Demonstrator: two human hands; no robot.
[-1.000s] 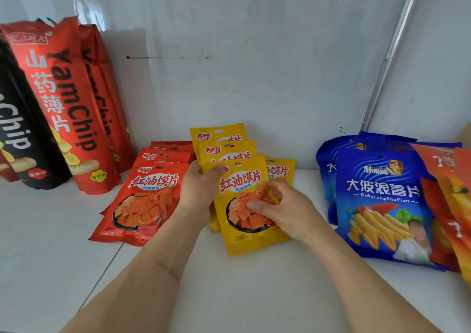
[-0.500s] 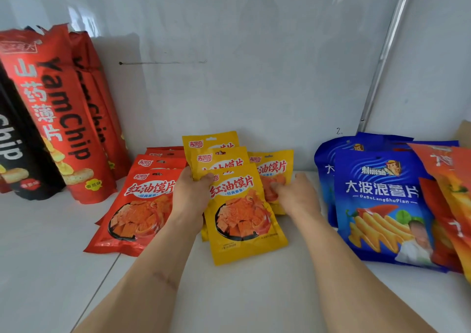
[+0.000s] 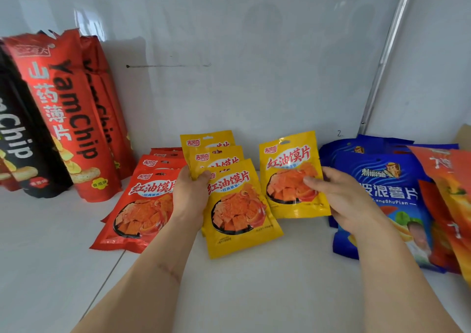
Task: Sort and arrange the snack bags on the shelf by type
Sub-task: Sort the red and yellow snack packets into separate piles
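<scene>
Shelf [image 3: 76,230] surface, white, carries snack bags in groups. The left hand [image 3: 190,195] grips the fanned stack of yellow bags [image 3: 237,205] at its upper left edge, thumb curled over the front bag. The right hand [image 3: 339,200] pinches a single yellow bag [image 3: 288,169] by its right side, thumb on the front and fingers behind, holding it tilted upright just right of the stack and apart from it. Red flat bags [image 3: 142,205] lie overlapped just left of the left hand. Tall red yam chip bags [image 3: 66,118] and a black bag [image 3: 23,154] lean against the back wall at far left. Blue bags [image 3: 382,187] and orange bags [image 3: 453,195] lie at right.
</scene>
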